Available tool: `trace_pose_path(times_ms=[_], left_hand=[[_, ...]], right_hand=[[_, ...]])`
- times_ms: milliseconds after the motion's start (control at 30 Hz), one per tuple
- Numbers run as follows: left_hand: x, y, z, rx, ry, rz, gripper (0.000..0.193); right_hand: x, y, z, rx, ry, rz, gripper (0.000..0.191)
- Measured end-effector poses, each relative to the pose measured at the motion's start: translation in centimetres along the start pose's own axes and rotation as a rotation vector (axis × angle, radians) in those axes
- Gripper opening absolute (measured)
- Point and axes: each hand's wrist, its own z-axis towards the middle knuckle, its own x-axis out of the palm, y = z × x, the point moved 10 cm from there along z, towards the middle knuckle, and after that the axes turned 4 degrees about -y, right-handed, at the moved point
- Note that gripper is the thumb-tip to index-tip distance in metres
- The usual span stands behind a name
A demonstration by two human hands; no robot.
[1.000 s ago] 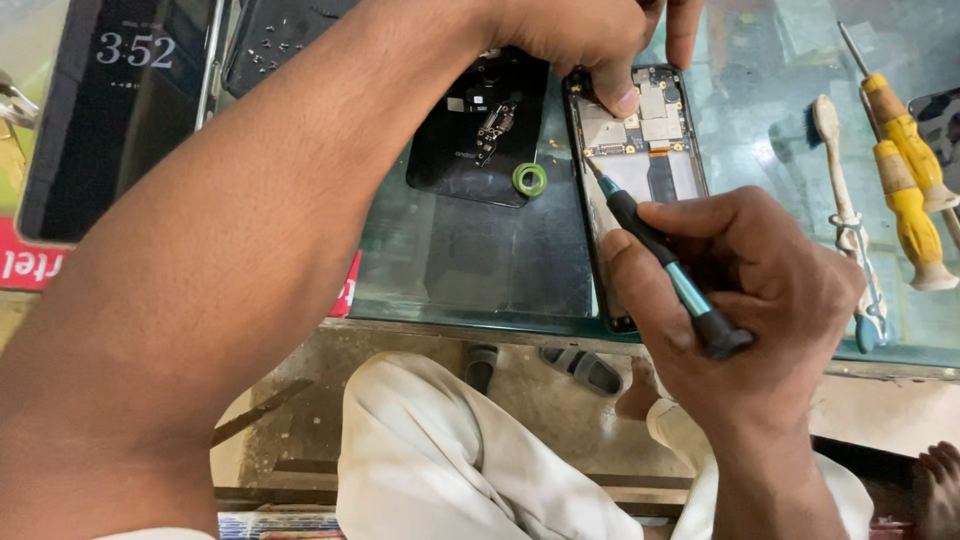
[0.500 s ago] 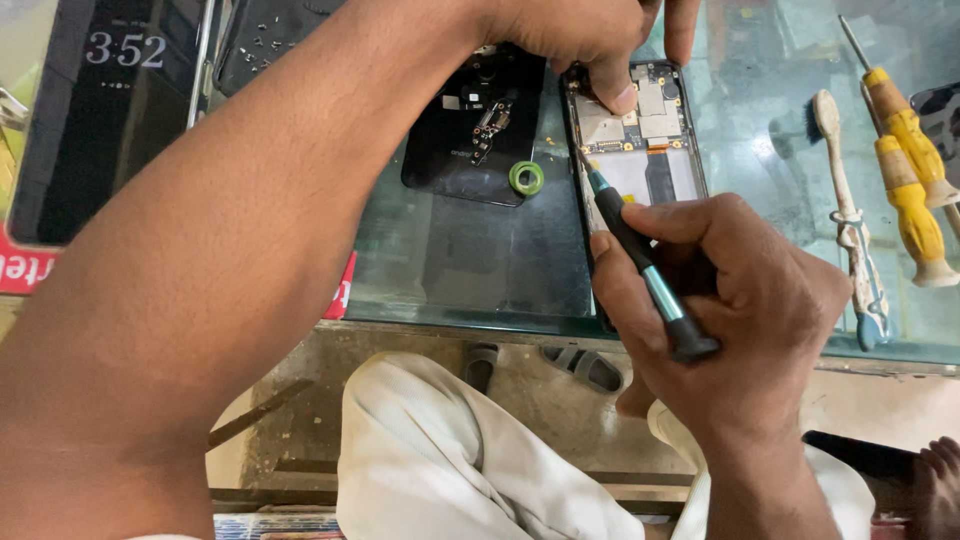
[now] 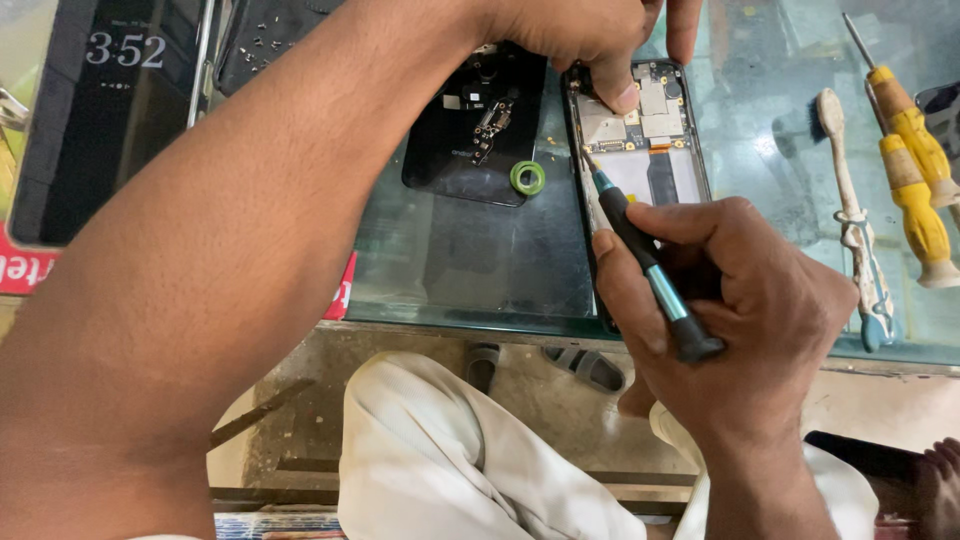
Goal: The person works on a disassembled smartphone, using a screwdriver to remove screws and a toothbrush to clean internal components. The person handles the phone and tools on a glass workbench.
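An opened phone (image 3: pixel 645 130) with its circuit board bare lies on the glass counter (image 3: pixel 480 260). My left hand (image 3: pixel 590 40) reaches across from the left and presses fingertips on the phone's upper left edge. A black and teal precision screwdriver (image 3: pixel 650 270) sits in my right hand (image 3: pixel 740 310), its tip touching the phone's left side near the board. A black back cover (image 3: pixel 470 120) with a small part on it rests to the left of the phone. A green ring (image 3: pixel 527 178) lies at its lower edge.
A white toothbrush (image 3: pixel 850 210) and two yellow-handled screwdrivers (image 3: pixel 915 170) lie at the right. A dark phone showing a clock screen (image 3: pixel 100 110) stands at the left, a black tray with small screws (image 3: pixel 270 35) beside it. My knees in pale cloth (image 3: pixel 450 460) are below the counter.
My right hand and screwdriver have shifted slightly left and up along the phone's left edge. The left hand keeps pressing the phone's top.
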Motion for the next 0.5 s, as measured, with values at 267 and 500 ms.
trace_pose_path(times_ms=[267, 500], left_hand=[[0.0, -0.1, 0.1, -0.007, 0.013, 0.003, 0.049], [0.1, -0.2, 0.1, 0.007, 0.029, -0.008, 0.051]], right_hand=[[-0.2, 0.7, -0.1, -0.114, -0.03, -0.047, 0.02], [-0.3, -0.2, -0.3, 0.009, 0.009, 0.02, 0.019]])
